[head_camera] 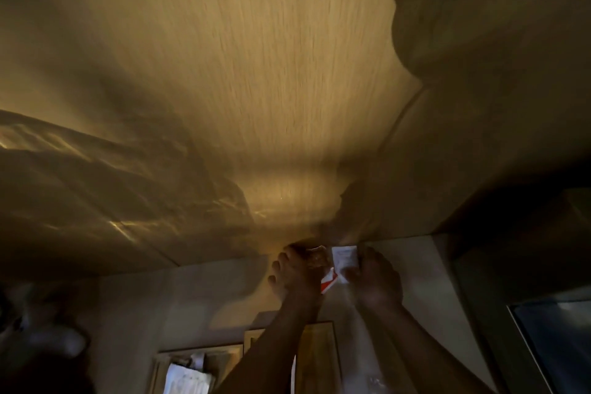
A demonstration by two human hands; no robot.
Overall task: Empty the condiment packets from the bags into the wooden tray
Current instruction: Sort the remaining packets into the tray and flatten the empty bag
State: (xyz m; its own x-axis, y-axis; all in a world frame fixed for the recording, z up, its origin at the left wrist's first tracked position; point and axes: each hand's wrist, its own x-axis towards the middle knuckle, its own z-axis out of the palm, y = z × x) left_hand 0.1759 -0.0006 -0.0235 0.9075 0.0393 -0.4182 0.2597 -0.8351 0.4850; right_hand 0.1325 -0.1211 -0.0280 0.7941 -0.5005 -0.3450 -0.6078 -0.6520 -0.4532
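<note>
Because the clear bag (pixel 367 329) hung limp and nearly see-through below the right hand (pixel 374 281), the likeliest trouble was that packets would slide out wide of the wooden tray (pixel 316 358) and scatter over the pale bench (pixel 144 313). The bag was held well above the tray and partly to its side, so a careless tip would probably have sent them astray. A second risk, as I judged it, was a packet slipping from between the two hands, since both were bunched close together on the same small things.

One white packet (pixel 344 261) with printed text stood pinched at the fingertips of the right hand, and a red-and-white packet (pixel 329 283) showed just beneath it, between the palms. The left hand (pixel 297 275) was clenched around something brownish and crinkled; whether that was another packet or a fold of bag, I could not tell. Blur softened all of this.

Lower down, the tray's compartments lay under the forearms, and one at the left held white bagged material (pixel 188 374). Above everything spread a wood-grained panel (pixel 256 73), heavily shadowed.
</note>
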